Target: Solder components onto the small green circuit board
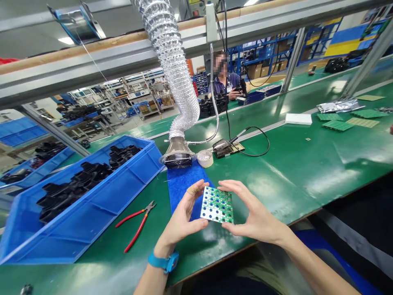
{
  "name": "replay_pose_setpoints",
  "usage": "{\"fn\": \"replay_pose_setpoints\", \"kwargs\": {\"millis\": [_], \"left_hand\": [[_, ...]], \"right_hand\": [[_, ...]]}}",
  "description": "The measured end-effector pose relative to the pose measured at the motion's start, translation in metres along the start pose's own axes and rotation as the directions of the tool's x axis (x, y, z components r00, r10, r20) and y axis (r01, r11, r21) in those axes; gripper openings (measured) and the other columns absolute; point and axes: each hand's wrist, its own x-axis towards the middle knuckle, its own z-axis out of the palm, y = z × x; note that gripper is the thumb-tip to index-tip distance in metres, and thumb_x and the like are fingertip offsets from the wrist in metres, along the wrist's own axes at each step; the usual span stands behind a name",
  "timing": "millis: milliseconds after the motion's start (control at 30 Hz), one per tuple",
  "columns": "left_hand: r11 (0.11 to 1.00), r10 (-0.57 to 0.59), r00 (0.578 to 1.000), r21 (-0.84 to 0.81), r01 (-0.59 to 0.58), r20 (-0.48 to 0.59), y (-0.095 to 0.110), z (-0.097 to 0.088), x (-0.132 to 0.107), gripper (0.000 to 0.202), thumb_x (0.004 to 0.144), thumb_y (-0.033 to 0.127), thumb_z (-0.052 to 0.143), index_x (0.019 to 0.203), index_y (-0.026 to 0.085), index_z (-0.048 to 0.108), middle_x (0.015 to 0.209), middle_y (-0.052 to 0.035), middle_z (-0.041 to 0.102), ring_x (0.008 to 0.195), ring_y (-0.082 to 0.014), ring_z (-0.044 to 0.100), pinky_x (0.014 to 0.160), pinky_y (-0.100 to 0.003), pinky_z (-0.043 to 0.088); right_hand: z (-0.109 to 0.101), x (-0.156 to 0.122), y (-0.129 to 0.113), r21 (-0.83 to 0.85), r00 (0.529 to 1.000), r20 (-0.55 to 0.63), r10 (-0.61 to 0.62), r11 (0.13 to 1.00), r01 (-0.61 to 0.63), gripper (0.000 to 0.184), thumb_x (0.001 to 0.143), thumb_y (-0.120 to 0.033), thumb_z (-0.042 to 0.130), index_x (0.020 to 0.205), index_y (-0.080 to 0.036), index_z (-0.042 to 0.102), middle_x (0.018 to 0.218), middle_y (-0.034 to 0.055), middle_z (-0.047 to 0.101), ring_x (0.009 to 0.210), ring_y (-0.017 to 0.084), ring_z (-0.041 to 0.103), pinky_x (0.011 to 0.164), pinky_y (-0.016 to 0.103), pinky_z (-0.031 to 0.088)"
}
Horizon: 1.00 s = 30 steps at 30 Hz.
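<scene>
A small green circuit board panel (217, 204) with rows of round holes is held above the green bench, over a blue mat (181, 184). My left hand (182, 216) grips its left edge, thumb below and fingers on top; a blue watch sits on that wrist. My right hand (252, 212) grips the right edge the same way. Both hands are closed on the board's edges.
A blue bin (101, 192) of black plastic parts lies to the left, red-handled cutters (137, 223) beside it. A silver fume duct (175, 82) ends just behind the mat, with a solder roll (205, 158) and iron stand (223, 148). More green boards (337, 125) lie far right. Another person (225, 82) works beyond.
</scene>
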Motion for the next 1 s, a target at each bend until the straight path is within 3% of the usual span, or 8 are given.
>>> {"fn": "replay_pose_setpoints", "kwargs": {"millis": [367, 600, 833, 1000], "left_hand": [[0.998, -0.032, 0.999, 0.047, 0.032, 0.0, -0.003, -0.002, -0.004, 0.092, 0.073, 0.04, 0.087, 0.152, 0.029, 0.04, 0.159, -0.0106, 0.041, 0.151, -0.0343, 0.031, 0.127, -0.05, 0.022], [0.999, -0.023, 1.0, 0.031, 0.023, -0.005, -0.007, -0.004, -0.003, 0.089, 0.074, 0.034, 0.087, 0.15, 0.033, 0.042, 0.157, -0.008, 0.045, 0.148, -0.0321, 0.037, 0.127, -0.05, 0.023], [0.997, -0.055, 0.998, 0.048, 0.056, -0.027, -0.007, -0.007, -0.002, 0.091, 0.07, 0.036, 0.09, 0.149, 0.029, 0.045, 0.154, -0.011, 0.048, 0.146, -0.0331, 0.041, 0.126, -0.051, 0.026], [0.994, -0.047, 0.997, 0.095, 0.053, -0.066, -0.002, -0.009, -0.003, 0.088, 0.07, 0.035, 0.089, 0.147, 0.03, 0.048, 0.158, -0.0086, 0.044, 0.148, -0.0319, 0.038, 0.126, -0.048, 0.027]], "right_hand": [[0.0, 0.0, 0.001, -0.024, 1.0, 0.017, -0.023, 0.999, 0.024, 0.085, 0.075, -0.016, 0.077, 0.149, -0.027, 0.036, 0.144, 0.0111, 0.049, 0.137, 0.025, 0.05, 0.115, 0.04, 0.044], [0.002, -0.003, 0.002, -0.024, 1.0, 0.019, 0.004, 1.0, -0.003, 0.085, 0.075, -0.017, 0.077, 0.149, -0.027, 0.037, 0.143, 0.0105, 0.049, 0.133, 0.024, 0.053, 0.114, 0.039, 0.045], [0.004, -0.005, 0.003, -0.024, 1.0, 0.006, 0.018, 1.0, -0.018, 0.084, 0.076, -0.017, 0.076, 0.15, -0.027, 0.037, 0.143, 0.0105, 0.05, 0.133, 0.025, 0.053, 0.113, 0.041, 0.047], [0.011, -0.003, 0.007, -0.07, 0.998, -0.062, 0.03, 0.997, -0.035, 0.076, 0.08, -0.023, 0.075, 0.147, -0.027, 0.039, 0.143, 0.0107, 0.051, 0.13, 0.026, 0.056, 0.11, 0.044, 0.049]]}}
